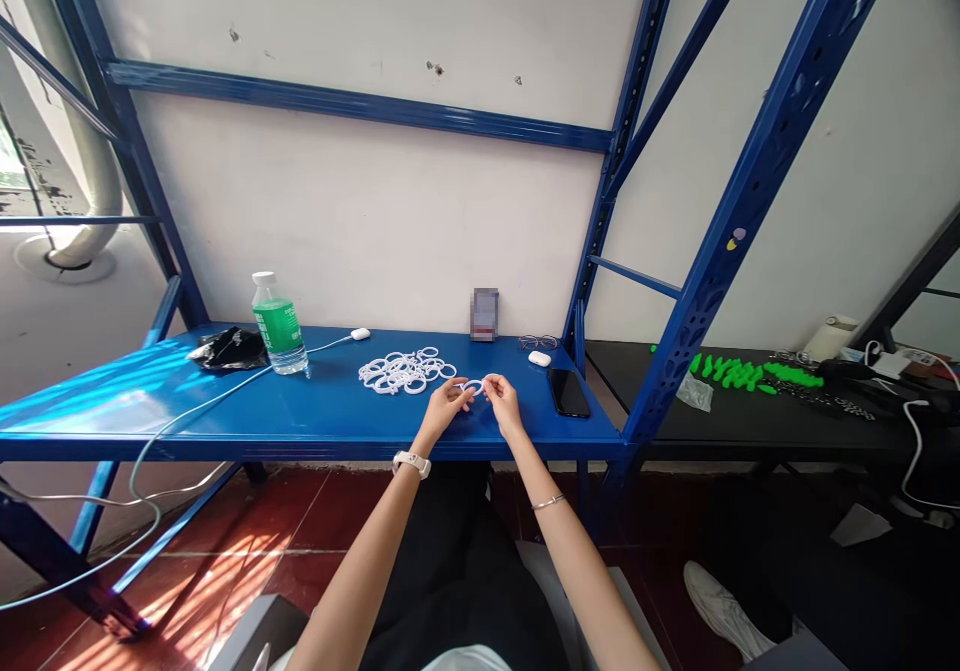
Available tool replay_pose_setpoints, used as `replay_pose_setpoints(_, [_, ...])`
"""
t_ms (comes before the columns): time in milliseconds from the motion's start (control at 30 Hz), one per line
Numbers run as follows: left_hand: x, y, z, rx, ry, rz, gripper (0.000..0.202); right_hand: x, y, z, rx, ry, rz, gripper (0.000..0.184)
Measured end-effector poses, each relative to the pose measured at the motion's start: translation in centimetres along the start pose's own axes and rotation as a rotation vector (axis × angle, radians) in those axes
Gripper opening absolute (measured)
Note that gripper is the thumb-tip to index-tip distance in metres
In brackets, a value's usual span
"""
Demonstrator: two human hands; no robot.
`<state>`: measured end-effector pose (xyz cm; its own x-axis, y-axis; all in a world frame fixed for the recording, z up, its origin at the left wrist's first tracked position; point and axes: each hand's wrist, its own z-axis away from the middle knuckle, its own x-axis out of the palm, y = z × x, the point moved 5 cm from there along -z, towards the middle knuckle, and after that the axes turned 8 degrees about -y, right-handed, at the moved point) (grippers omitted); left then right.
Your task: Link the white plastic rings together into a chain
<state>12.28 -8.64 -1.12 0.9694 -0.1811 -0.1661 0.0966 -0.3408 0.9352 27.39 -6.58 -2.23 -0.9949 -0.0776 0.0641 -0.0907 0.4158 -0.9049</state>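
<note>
head camera | from above | facing forward, down | blue table (225,413) near

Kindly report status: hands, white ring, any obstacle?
Left hand and right hand holding one thin white ring. Pile of white rings beside left hand. Nothing seen blocking.

Likely a workshop: perforated blue steel racking (750,191), blue workbench (210,411), black bench (720,433) with green pieces (739,375).

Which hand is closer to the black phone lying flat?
The right hand. It is to the left of the black phone; the left hand is farther left, beside the white rings.
</note>
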Motion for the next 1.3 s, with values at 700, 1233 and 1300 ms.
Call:
replay_pose_setpoints(700, [0.02,-0.89,-0.14,-0.014,-0.021,-0.042,0.064,0.14,-0.05,0.02,0.062,-0.042,-0.048,0.043])
replay_pose_setpoints(1233, [-0.25,-0.45,-0.06,-0.033,0.034,-0.023,0.063,0.21,0.12,-0.12,0.069,-0.047,-0.06,0.044])
replay_pose_setpoints(1300, [-0.23,-0.38,-0.02,-0.036,0.033,-0.021,0.063,0.19,0.17,-0.16,0.066,-0.048,-0.054,0.043])
